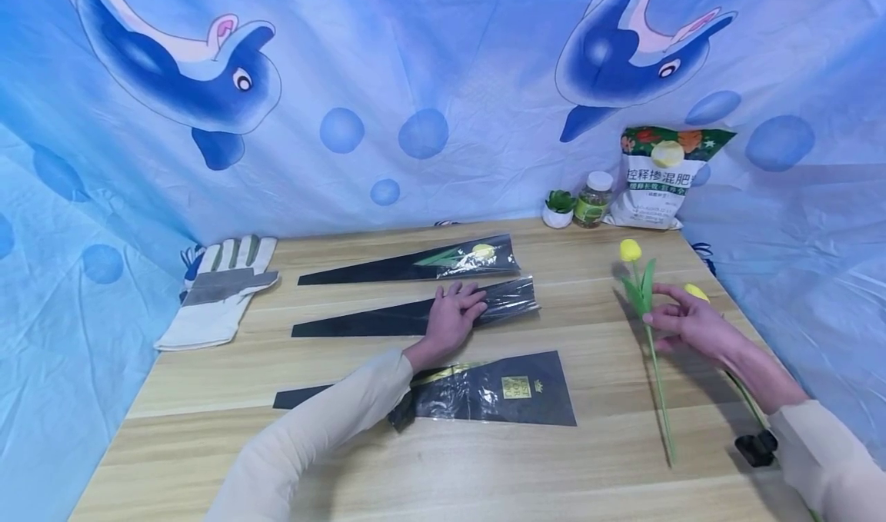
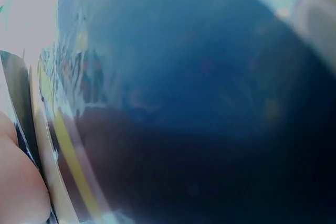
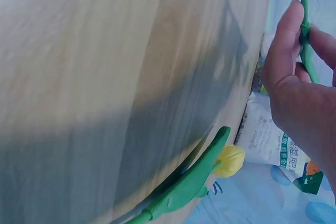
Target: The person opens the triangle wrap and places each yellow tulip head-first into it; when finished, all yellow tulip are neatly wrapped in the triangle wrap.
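My left hand [image 1: 453, 318] rests on the middle black flower sleeve [image 1: 367, 320], its fingers laid across the clear part. In the left wrist view, dark glossy film [image 2: 184, 103] fills most of the picture. On the right, my right hand [image 1: 699, 328] pinches the green stem of a yellow artificial tulip [image 1: 630, 250] between thumb and fingers. The stem [image 3: 303, 3] shows between the fingertips in the right wrist view. A second yellow tulip [image 3: 229, 161] lies on the table, partly hidden by the right arm in the head view.
At the back, another black sleeve [image 1: 346, 274] contains a yellow tulip. Nearer lies a sleeve with a gold label [image 1: 547, 403]. Work gloves [image 1: 214, 295] lie left. A small potted succulent [image 1: 557, 208], a lidded jar [image 1: 593, 201] and a fertilizer bag [image 1: 654, 187] stand at the back right.
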`<state>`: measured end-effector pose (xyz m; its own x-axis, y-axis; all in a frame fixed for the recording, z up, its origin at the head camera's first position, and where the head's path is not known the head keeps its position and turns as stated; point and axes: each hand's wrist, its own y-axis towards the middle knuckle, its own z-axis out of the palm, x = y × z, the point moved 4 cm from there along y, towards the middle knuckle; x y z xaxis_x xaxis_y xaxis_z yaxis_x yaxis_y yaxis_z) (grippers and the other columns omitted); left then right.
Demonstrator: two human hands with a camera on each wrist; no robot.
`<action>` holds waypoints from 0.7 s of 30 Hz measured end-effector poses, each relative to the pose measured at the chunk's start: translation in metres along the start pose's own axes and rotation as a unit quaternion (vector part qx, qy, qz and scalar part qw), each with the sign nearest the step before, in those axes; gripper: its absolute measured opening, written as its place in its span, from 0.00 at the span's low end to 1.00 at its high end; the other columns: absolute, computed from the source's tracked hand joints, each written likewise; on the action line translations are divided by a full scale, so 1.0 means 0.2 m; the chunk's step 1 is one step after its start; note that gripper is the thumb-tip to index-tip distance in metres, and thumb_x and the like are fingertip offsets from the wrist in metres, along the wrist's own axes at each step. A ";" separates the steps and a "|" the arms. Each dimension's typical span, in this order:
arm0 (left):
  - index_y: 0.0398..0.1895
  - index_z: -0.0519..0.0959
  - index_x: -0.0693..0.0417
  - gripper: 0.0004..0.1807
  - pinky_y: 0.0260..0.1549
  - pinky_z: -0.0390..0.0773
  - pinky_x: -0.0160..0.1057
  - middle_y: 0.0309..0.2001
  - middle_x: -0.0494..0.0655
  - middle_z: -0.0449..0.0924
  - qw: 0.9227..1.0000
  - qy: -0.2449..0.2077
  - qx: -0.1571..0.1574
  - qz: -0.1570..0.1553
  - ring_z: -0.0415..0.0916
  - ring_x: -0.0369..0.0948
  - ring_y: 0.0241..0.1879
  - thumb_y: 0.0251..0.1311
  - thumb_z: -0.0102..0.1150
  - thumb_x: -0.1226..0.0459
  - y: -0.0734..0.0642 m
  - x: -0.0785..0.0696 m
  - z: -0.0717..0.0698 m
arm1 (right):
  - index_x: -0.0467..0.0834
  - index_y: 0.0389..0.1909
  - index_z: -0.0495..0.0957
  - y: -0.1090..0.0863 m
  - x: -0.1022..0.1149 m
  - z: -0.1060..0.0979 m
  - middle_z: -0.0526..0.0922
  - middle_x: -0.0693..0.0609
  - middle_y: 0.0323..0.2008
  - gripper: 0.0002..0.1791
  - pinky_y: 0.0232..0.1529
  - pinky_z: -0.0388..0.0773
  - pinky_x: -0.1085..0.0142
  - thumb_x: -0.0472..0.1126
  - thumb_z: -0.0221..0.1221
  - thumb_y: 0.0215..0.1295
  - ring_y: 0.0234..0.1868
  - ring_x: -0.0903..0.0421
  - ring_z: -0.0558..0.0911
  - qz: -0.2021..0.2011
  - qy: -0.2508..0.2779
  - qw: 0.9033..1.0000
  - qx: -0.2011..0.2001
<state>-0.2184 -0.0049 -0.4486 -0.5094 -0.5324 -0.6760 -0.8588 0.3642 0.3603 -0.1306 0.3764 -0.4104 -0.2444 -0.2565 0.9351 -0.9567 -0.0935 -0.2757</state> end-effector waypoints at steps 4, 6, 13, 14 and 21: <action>0.54 0.83 0.59 0.17 0.71 0.45 0.63 0.61 0.56 0.76 1.000 -0.003 0.004 -0.006 0.62 0.60 0.69 0.64 0.66 0.63 0.00 0.00 0.00 | 0.49 0.68 0.57 0.01 0.03 0.00 0.81 0.49 0.41 0.31 0.37 0.86 0.55 0.34 0.61 0.71 0.38 0.57 0.82 -0.017 0.072 0.997 -0.015; 0.54 0.83 0.59 0.17 0.71 0.45 0.62 0.61 0.56 0.76 1.000 -0.001 0.005 -0.007 0.62 0.60 0.69 0.64 0.65 0.63 0.01 0.00 0.00 | 0.52 0.65 0.59 0.02 0.05 0.00 0.81 0.51 0.40 0.29 0.36 0.86 0.56 0.32 0.60 0.71 0.39 0.56 0.83 -0.034 0.102 0.994 -0.018; 0.54 0.83 0.59 0.17 0.71 0.43 0.62 0.62 0.56 0.76 1.000 -0.006 0.005 -0.010 0.62 0.59 0.69 0.64 0.66 0.63 0.00 0.00 -0.01 | 0.52 0.57 0.61 0.07 0.16 0.00 0.83 0.50 0.35 0.25 0.33 0.86 0.59 0.26 0.58 0.69 0.34 0.56 0.85 -0.113 0.241 0.962 -0.065; 0.54 0.83 0.59 0.17 0.71 0.43 0.63 0.62 0.56 0.76 1.000 -0.008 0.003 -0.008 0.62 0.60 0.69 0.64 0.66 0.64 0.00 0.00 -0.01 | 0.51 0.57 0.61 0.08 0.18 0.00 0.83 0.49 0.34 0.25 0.32 0.86 0.58 0.25 0.58 0.69 0.34 0.56 0.85 -0.125 0.261 0.954 -0.076; 0.54 0.83 0.60 0.17 0.70 0.44 0.64 0.61 0.57 0.76 1.000 -0.017 -0.001 0.002 0.62 0.61 0.69 0.64 0.66 0.64 0.00 0.01 0.00 | 0.49 0.58 0.61 0.11 0.26 -0.03 0.83 0.47 0.32 0.29 0.29 0.86 0.56 0.22 0.61 0.64 0.34 0.54 0.85 -0.168 0.346 0.909 -0.162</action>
<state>-0.2187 -0.0054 -0.4496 -0.5108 -0.5038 -0.6966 -0.8567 0.3655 0.3639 -0.1661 0.3659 -0.3660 0.1357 0.4115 0.9012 -0.9648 0.2616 0.0258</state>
